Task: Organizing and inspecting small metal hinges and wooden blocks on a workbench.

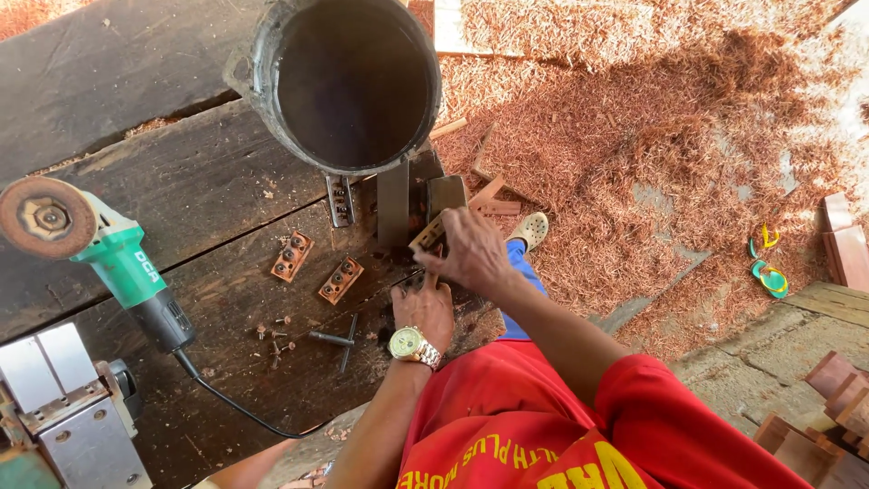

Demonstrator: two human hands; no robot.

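My right hand point(472, 251) is closed on a small wooden block with holes point(428, 234), holding it at the bench's right edge, next to a dark metal block point(446, 194) and an upright metal plate point(393, 204). My left hand point(424, 311), with a gold wristwatch point(413, 346), rests just below it on the dark wooden bench point(208, 199); its fingertips are hidden under the right hand. Two more drilled wooden blocks point(292, 255) point(340, 280) lie to the left, with loose screws point(273, 337) and two dark bolts point(340, 340) beside them.
A green angle grinder point(100, 249) lies at the left, its cord trailing toward me. A metal planer point(59, 407) sits at bottom left. A big dark pot point(348, 81) overhangs the bench. Red wood shavings point(652, 118), sandals point(768, 263) and wooden offcuts point(837, 407) cover the ground right.
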